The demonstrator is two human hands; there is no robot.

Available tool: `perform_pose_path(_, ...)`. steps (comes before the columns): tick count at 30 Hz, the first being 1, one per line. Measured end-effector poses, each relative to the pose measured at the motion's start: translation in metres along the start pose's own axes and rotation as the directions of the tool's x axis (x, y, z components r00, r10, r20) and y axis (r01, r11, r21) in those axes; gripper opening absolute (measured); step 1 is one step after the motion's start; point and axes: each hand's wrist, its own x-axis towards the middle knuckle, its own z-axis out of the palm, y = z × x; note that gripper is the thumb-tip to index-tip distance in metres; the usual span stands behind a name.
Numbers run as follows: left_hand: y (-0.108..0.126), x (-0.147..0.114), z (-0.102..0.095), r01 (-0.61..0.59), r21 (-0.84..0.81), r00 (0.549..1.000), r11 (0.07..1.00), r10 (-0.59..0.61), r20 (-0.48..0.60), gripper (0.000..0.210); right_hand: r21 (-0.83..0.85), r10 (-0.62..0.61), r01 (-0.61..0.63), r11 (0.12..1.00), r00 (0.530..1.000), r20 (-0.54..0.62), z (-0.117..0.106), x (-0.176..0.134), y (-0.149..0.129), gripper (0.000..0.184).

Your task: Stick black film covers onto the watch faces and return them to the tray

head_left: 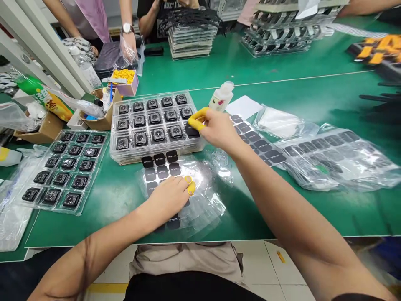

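My right hand [216, 127], with yellow finger cots on its fingertips, reaches over the front right corner of a clear plastic tray [156, 155]. Its thumb and finger close on a black smartwatch [191, 129] in the corner compartment. The other compartments hold smartwatch bodies [154, 118] with their sensor backs facing up. My left hand [171, 196], also wearing yellow cots, lies with bent fingers on clear film sheets bearing black square stickers [162, 170]. Those fingers press together at the sheet; part of it is hidden beneath the hand.
Another filled watch tray [75, 167] lies at left. A white bottle [222, 97] stands behind my right hand. More sticker sheets [261, 144] and plastic bags [344, 159] are at right. Cardboard boxes [102, 110] and stacked trays [191, 39] are farther back, near other people.
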Motion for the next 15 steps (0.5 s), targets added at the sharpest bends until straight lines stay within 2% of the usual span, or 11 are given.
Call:
perform_pose_path(2, -0.005, 0.001, -0.020, 0.019, -0.002, 1.000, 1.000, -0.019, -0.024, 0.024, -0.115, -0.051, 0.063, 0.991, 0.993, 0.105, 0.003, 0.011, 0.006, 0.027)
perform_pose_path(4, -0.020, 0.010, -0.046, 0.131, 0.005, 0.982, 0.991, -0.129, -0.138, 0.028, -0.167, -0.091, 0.112, 0.980, 0.988, 0.126, 0.003, 0.015, 0.008, 0.021)
perform_pose_path(5, -0.030, 0.018, -0.061, 0.215, 0.018, 0.953, 0.977, -0.205, -0.222, 0.031, -0.164, -0.099, 0.121, 0.979, 0.986, 0.134, 0.001, 0.017, 0.009, 0.019)
perform_pose_path(6, -0.042, 0.028, -0.074, 0.313, 0.029, 0.906, 0.949, -0.289, -0.308, 0.032, -0.136, -0.096, 0.118, 0.984, 0.983, 0.157, -0.002, 0.018, 0.009, 0.020)
perform_pose_path(7, -0.054, 0.040, -0.087, 0.378, 0.034, 0.873, 0.925, -0.345, -0.345, 0.030, -0.082, -0.081, 0.100, 0.992, 0.976, 0.204, -0.007, 0.019, 0.010, 0.024)
perform_pose_path(8, -0.066, 0.052, -0.097, 0.417, 0.047, 0.865, 0.908, -0.380, -0.328, 0.025, -0.015, -0.058, 0.064, 0.998, 0.962, 0.267, -0.011, 0.019, 0.010, 0.030)
perform_pose_path(10, -0.086, 0.075, -0.109, 0.438, 0.094, 0.885, 0.894, -0.411, -0.218, 0.035, 0.134, 0.002, -0.053, 0.989, 0.935, 0.353, -0.020, 0.018, 0.011, 0.045)
perform_pose_path(11, -0.094, 0.083, -0.112, 0.427, 0.120, 0.897, 0.896, -0.404, -0.179, 0.038, 0.211, 0.035, -0.111, 0.971, 0.942, 0.334, -0.024, 0.015, 0.012, 0.049)
perform_pose_path(12, -0.099, 0.088, -0.113, 0.396, 0.152, 0.915, 0.906, -0.376, -0.143, 0.038, 0.290, 0.071, -0.150, 0.945, 0.961, 0.267, -0.026, 0.009, 0.013, 0.050)
perform_pose_path(14, -0.103, 0.090, -0.111, 0.289, 0.211, 0.956, 0.934, -0.272, -0.106, 0.025, 0.442, 0.166, -0.167, 0.881, 0.985, 0.040, -0.025, -0.008, 0.013, 0.043)
perform_pose_path(15, -0.103, 0.085, -0.109, 0.236, 0.232, 0.971, 0.944, -0.217, -0.105, 0.020, 0.505, 0.222, -0.154, 0.849, 0.972, -0.077, -0.022, -0.019, 0.012, 0.038)
